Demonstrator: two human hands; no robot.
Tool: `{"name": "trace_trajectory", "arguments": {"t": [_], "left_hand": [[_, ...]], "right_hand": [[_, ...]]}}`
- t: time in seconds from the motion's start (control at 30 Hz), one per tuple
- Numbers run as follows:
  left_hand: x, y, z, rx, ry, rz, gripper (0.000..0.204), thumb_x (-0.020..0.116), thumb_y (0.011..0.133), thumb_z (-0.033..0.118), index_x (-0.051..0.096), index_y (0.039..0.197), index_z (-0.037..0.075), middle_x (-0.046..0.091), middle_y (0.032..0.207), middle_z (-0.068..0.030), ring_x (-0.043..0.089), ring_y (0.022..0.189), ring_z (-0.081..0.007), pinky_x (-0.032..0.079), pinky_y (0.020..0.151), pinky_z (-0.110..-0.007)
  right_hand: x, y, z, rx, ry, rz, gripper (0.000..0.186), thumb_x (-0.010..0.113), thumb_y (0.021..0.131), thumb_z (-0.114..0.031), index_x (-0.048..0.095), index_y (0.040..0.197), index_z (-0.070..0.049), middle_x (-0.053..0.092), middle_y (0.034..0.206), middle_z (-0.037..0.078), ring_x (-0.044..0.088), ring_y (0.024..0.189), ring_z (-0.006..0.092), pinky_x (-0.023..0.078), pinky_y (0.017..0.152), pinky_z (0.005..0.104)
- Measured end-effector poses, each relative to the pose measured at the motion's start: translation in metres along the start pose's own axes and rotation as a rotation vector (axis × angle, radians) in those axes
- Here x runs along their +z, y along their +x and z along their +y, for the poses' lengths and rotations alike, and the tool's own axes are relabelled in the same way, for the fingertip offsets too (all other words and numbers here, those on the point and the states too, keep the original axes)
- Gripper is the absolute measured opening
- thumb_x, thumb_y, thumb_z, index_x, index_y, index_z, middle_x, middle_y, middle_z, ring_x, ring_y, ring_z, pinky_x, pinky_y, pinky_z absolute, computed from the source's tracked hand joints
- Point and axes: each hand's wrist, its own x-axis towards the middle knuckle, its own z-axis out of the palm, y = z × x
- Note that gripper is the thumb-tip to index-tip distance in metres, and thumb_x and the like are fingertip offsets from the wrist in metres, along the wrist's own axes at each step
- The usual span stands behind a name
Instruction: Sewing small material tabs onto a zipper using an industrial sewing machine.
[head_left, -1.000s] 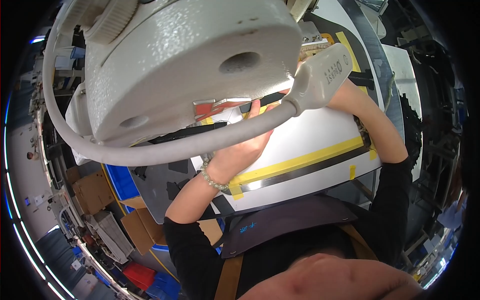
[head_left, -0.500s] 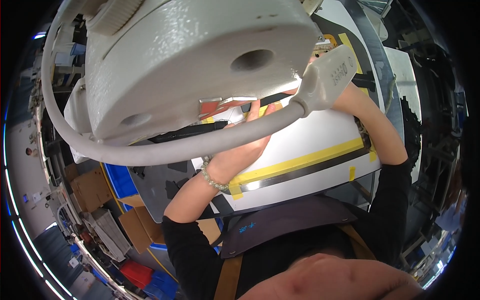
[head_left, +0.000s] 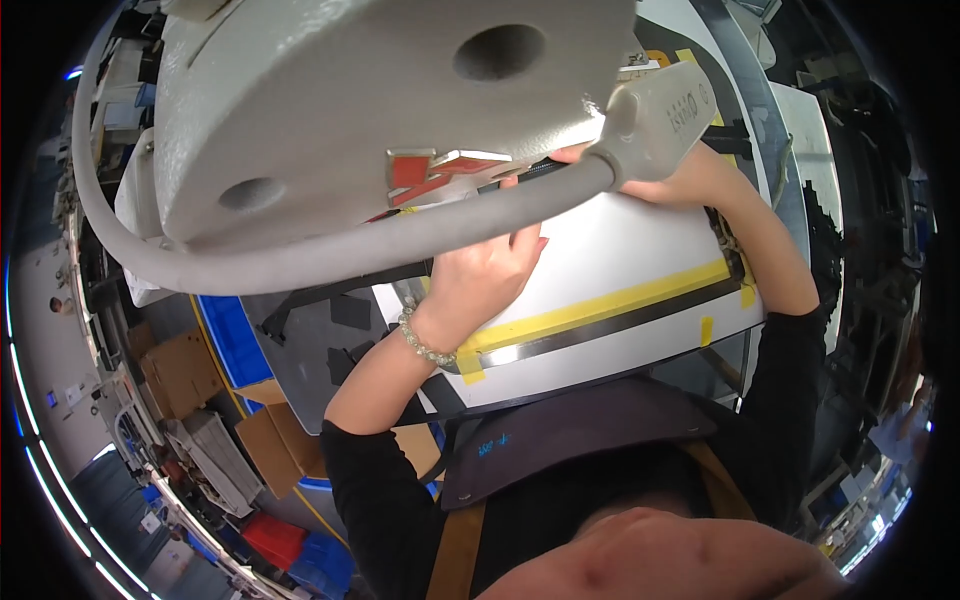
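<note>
A large off-white machine head [head_left: 370,120], looking like a sewing machine, fills the upper middle and hides the work beneath it. My left hand [head_left: 480,280] is below its lower edge, behind a thick grey cable. One finger stretches up towards a black strip [head_left: 545,172] under the machine; the other fingers are curled, and what they hold is hidden. My right hand [head_left: 690,180] reaches in from the right, its fingertips beside the strip's right end. The cable's plug-like end covers most of its fingers. Beneath both hands lies a white work surface [head_left: 620,250].
The grey cable [head_left: 350,275] loops across the front of the machine. Yellow tape [head_left: 600,312] and a dark metal band run along the white surface's near side. Black scraps [head_left: 350,312] lie at the left. Cardboard boxes [head_left: 180,370] and a blue bin [head_left: 232,338] stand on the floor.
The machine and cable sit higher in the picture. My left hand's fingers have curled in more. My right hand has come nearer to me, showing more of it below the cable end.
</note>
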Motion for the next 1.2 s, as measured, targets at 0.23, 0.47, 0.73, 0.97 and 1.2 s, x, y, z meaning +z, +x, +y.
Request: {"name": "trace_trajectory", "arguments": {"t": [0.23,0.47,0.73,0.97,1.2], "left_hand": [[0.001,0.000,0.001,0.018,0.035,-0.044,0.048,0.068,0.081,0.030,0.060,0.125,0.010,0.060,0.121,-0.0205,0.051,0.041,-0.0107,0.043,0.045,-0.021],[0.000,0.001,-0.001,0.033,0.020,0.009,0.046,0.070,0.078,0.029,0.063,0.118,0.006,0.062,0.116,-0.0230,0.052,0.042,-0.0076,0.043,0.045,-0.020],[0.002,-0.003,0.001,-0.001,0.001,0.007,0.047,0.069,0.081,0.031,0.062,0.122,0.009,0.061,0.120,-0.0206,0.053,0.044,-0.0113,0.043,0.045,-0.022],[0.001,-0.007,-0.004,0.094,0.044,0.140,0.036,0.072,0.077,0.024,0.068,0.109,0.009,0.066,0.113,-0.0142,0.051,0.046,-0.0079,0.039,0.047,-0.020],[0.000,-0.009,-0.007,0.173,0.037,0.217,0.024,0.072,0.076,0.021,0.070,0.097,0.009,0.068,0.107,-0.0086,0.047,0.046,-0.0060,0.034,0.046,-0.020]], "right_hand": [[0.033,0.045,0.029,0.111,0.211,0.346,0.032,0.060,0.087,-0.027,0.062,0.107,-0.002,0.066,0.096,0.016,0.063,0.086,0.0230,0.050,0.077,0.0342],[0.014,0.058,0.003,0.333,0.146,0.042,0.065,0.072,0.078,-0.023,0.044,0.135,-0.005,0.052,0.130,0.014,0.052,0.118,0.0272,0.045,0.096,0.0366],[0.015,0.050,-0.013,0.305,0.319,0.175,0.051,0.072,0.079,-0.018,0.052,0.124,-0.004,0.058,0.119,0.010,0.056,0.109,0.0220,0.047,0.091,0.0331],[0.016,0.039,-0.019,0.310,0.463,0.270,0.039,0.072,0.080,-0.014,0.060,0.115,-0.004,0.064,0.110,0.007,0.060,0.100,0.0175,0.049,0.086,0.0300],[0.025,0.015,-0.022,-0.035,0.246,0.245,0.026,0.073,0.076,-0.010,0.067,0.101,-0.004,0.067,0.103,0.008,0.064,0.092,0.0227,0.052,0.075,0.0300]]}}
